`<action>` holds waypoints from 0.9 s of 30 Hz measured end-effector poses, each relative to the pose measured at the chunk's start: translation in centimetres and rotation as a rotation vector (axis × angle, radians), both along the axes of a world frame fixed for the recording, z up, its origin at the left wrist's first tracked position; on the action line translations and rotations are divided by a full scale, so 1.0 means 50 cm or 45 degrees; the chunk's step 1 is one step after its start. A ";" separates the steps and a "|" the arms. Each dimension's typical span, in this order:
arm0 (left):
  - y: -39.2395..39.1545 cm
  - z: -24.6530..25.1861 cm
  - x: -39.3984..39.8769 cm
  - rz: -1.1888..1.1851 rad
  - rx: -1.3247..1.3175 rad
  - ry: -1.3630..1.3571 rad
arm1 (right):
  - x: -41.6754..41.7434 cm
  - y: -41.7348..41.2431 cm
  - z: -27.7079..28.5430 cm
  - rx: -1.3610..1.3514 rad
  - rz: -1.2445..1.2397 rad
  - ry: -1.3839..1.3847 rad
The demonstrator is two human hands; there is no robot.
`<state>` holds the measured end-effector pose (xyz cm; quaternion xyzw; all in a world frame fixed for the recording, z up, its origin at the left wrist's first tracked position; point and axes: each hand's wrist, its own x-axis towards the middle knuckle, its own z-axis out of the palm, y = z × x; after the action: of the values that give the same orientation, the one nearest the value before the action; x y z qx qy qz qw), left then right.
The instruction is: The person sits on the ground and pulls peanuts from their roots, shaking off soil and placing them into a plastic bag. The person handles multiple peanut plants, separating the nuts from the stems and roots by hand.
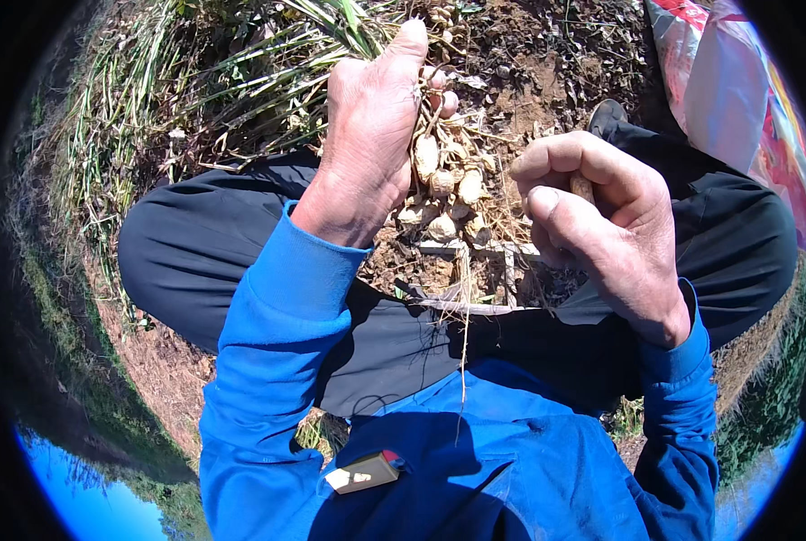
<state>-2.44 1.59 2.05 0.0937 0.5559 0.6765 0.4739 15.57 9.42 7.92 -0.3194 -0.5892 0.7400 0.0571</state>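
Observation:
My left hand (369,128) grips a bundle of peanut plants by the base of the green stems (355,30), thumb pointing up and away. Below that fist dangles a cluster of pale peanut pods (443,182), still attached to the roots, with one long thin root trailing towards my lap. To the right of the cluster, my right hand (606,216) is curled with thumb and index tip close together. Within its bent fingers a single peanut pod (581,186) shows, partly hidden.
Pulled peanut plants (173,88) are heaped at the left. A red and white plastic sack (727,88) stands at the far right. A pale slatted frame (487,308) lies between my crossed legs on soil with dry leaves (531,88). A small box (363,473) pokes from my jacket.

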 end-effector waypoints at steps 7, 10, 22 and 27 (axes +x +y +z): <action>0.002 0.000 0.019 -0.001 -0.015 0.026 | -0.010 -0.045 -0.070 0.944 0.086 0.268; 0.032 0.040 -0.008 -0.047 -0.327 -0.299 | -0.009 -0.041 -0.073 0.823 0.059 0.208; -0.012 0.041 -0.004 -0.325 0.123 -0.157 | -0.011 -0.012 -0.047 -0.493 -0.394 0.101; -0.001 0.021 0.000 -0.216 0.180 -0.319 | -0.012 -0.018 -0.031 -0.488 -0.299 0.133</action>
<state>-2.44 1.55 3.08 0.0883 0.4335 0.6780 0.5870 14.99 8.51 6.38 -0.3520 -0.3927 0.8423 0.1116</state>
